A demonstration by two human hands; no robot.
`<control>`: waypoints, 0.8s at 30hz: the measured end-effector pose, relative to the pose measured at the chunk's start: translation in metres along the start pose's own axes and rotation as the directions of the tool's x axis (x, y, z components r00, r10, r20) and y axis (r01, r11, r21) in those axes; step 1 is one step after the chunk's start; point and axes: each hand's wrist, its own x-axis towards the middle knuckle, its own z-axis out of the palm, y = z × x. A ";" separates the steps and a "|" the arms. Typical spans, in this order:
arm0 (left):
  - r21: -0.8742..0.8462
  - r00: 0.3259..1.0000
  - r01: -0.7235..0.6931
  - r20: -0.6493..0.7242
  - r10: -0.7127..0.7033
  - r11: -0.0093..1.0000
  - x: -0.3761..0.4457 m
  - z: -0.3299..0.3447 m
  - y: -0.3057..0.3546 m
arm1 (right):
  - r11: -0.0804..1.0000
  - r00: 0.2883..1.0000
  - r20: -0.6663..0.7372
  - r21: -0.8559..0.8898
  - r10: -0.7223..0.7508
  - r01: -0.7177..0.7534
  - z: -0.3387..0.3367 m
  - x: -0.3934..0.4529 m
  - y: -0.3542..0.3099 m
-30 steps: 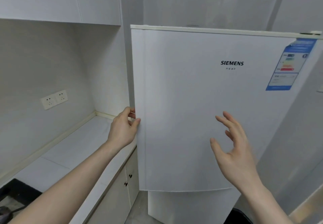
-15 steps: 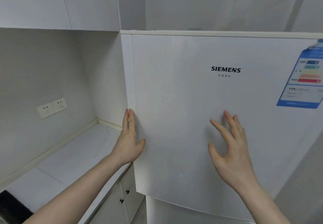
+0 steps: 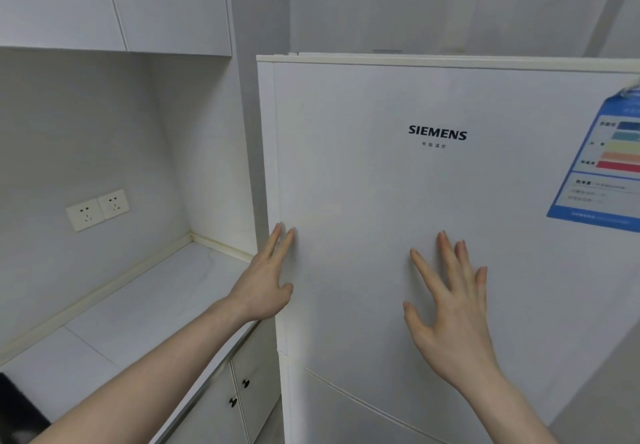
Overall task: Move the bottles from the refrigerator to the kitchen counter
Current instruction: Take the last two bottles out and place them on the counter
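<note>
In the head view, the left hand [image 3: 266,281] and right hand [image 3: 450,308] lie flat with straight fingers holding nothing on the fridge door [image 3: 433,235], apparently pushing it; bottles unseen, counter [image 3: 145,305] left of the fingers

You've got two hands up: left hand [image 3: 266,284] at 9 o'clock of the right hand [image 3: 450,308]. One refrigerator [image 3: 433,235], with one upper door and one lower door [image 3: 363,416] at 6 o'clock. One blue energy label [image 3: 602,166] at 3 o'clock. Two wall sockets [image 3: 97,209] side by side at 9 o'clock. One countertop [image 3: 138,312]. Two black cabinet knobs [image 3: 239,392] at 7 o'clock. Two upper cabinet doors [image 3: 166,3] at 11 o'clock.
</note>
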 end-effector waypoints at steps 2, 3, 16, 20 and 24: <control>0.011 1.000 0.010 0.030 -0.011 1.000 0.006 0.006 0.004 | 1.000 1.000 -0.003 -0.022 -0.005 0.005 0.003 0.000 0.003; 0.012 0.999 0.021 0.043 -0.022 1.000 0.007 0.009 0.007 | 0.999 1.000 -0.001 -0.035 -0.009 0.009 0.004 0.000 0.004; 0.077 0.982 0.083 0.164 -0.094 0.994 -0.001 0.004 0.009 | 0.970 0.996 0.082 -0.240 0.041 -0.020 0.017 0.003 0.002; 0.080 0.983 0.070 0.166 -0.082 0.994 -0.036 0.006 0.017 | 0.958 0.985 0.151 -0.282 0.090 -0.044 0.011 0.002 -0.005; 0.060 0.993 0.050 0.108 -0.056 0.997 -0.092 -0.006 0.023 | 0.975 0.950 0.256 -0.177 0.180 -0.137 -0.003 -0.005 -0.027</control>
